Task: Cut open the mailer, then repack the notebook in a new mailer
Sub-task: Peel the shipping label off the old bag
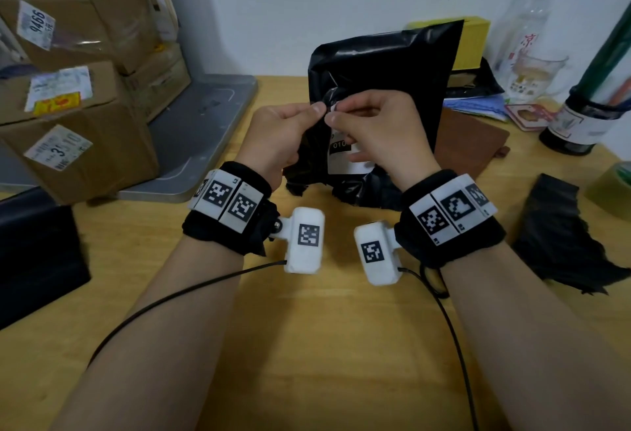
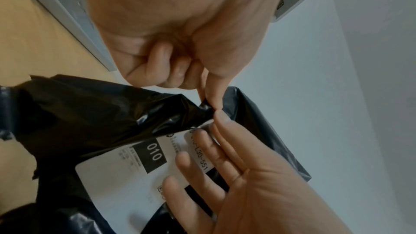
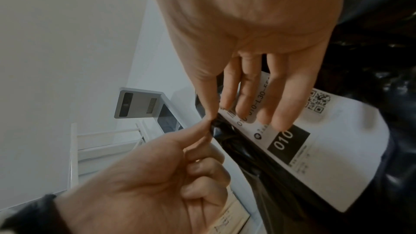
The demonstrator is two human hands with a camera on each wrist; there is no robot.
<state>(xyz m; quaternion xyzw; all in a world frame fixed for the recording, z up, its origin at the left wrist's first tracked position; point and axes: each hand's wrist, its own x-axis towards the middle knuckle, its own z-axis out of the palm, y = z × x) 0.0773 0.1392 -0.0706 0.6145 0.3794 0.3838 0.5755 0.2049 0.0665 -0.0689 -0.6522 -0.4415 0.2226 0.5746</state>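
Observation:
I hold a crumpled black mailer (image 1: 386,68) upright over the wooden table. A white shipping label (image 1: 341,157) marked 010 is stuck on its near face. My left hand (image 1: 316,111) pinches the black film between thumb and forefinger right beside the label's top corner. My right hand (image 1: 336,116) pinches that white corner, fingertip to fingertip with the left. In the left wrist view the right hand's (image 2: 219,116) other fingers lie straight across the label (image 2: 126,175). A brown notebook (image 1: 471,143) lies flat on the table behind the mailer, to the right.
A torn black plastic piece (image 1: 560,236) and a tape roll (image 1: 614,188) lie at the right. Taped cardboard boxes (image 1: 78,95) stack up at the left beside a grey tray (image 1: 205,130). A black box (image 1: 34,249) sits near left. A bottle (image 1: 577,123) and glass mug (image 1: 536,75) stand back right.

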